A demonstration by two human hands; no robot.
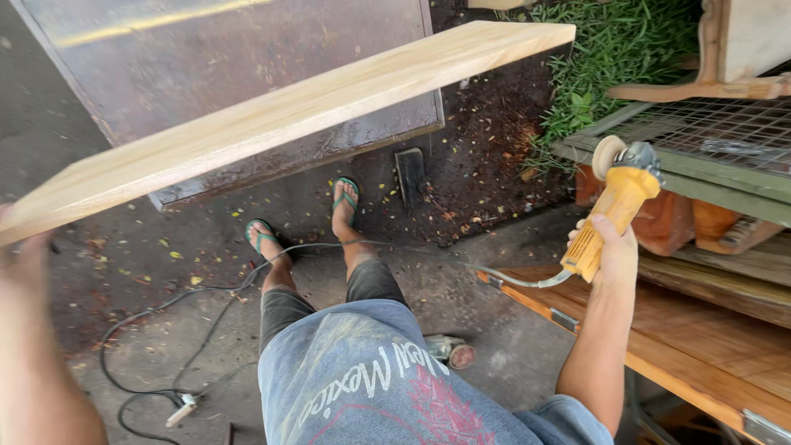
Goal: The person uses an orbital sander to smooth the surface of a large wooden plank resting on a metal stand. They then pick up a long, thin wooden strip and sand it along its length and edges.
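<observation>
right hand (608,241) wrapped around the yellow angle grinder (620,196), disc end up, cord (247,284) trailing left across the floor | left hand (25,247) blurred at the near end of the long pale plank (288,115), grip cannot be told | plank runs up-right away from it | wooden table (700,338) under the right hand

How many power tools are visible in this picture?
2. A yellow grinder is held up in the right hand, over the workbench. A second tool lies on the ground below, beside the person's shirt, partly hidden. Others may be out of view.
</observation>
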